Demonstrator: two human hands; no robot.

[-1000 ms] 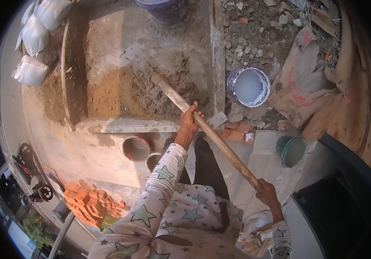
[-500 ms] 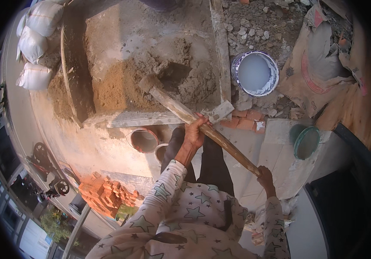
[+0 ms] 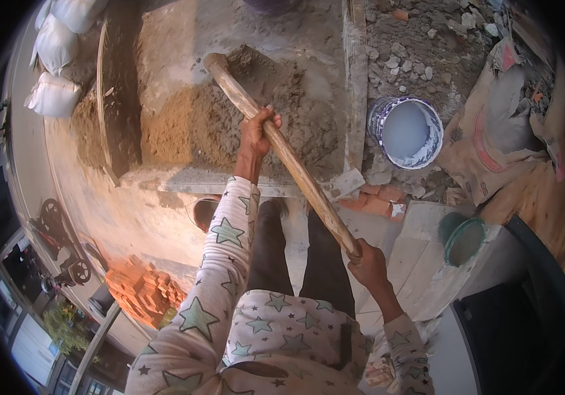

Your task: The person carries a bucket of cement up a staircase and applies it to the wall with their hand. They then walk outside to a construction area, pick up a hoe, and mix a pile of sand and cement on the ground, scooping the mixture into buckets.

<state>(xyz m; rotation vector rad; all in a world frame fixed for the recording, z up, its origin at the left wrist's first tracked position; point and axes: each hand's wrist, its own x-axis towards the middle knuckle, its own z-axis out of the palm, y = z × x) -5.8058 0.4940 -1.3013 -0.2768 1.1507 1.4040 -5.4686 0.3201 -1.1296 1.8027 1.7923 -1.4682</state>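
My left hand (image 3: 256,135) is wrapped round the upper part of a hoe's long wooden handle (image 3: 302,173). Lower down, my right hand (image 3: 367,262) grips the same handle close to its butt end. The handle slants up to the left, and its thick head end is over the far side of a heap of wet grey mortar (image 3: 295,108). I cannot clearly make out the blade against the mortar. Brown sand (image 3: 172,125) adjoins the heap on the left, inside a mixing bed bordered by boards (image 3: 355,79).
Right of the bed stands a bucket of cloudy water (image 3: 405,133), near rubble and torn paper sacks (image 3: 460,141). A green-rimmed container (image 3: 464,242) is nearer. White sacks (image 3: 55,95) lie far left, stacked bricks (image 3: 139,289) near left. My left sleeve partly hides an orange-rimmed bucket (image 3: 205,212).
Both hands have moved the hoe: its head end is farther away and slightly left. My left hand has gone forward and left, my right hand leftward. The view has shifted slightly.
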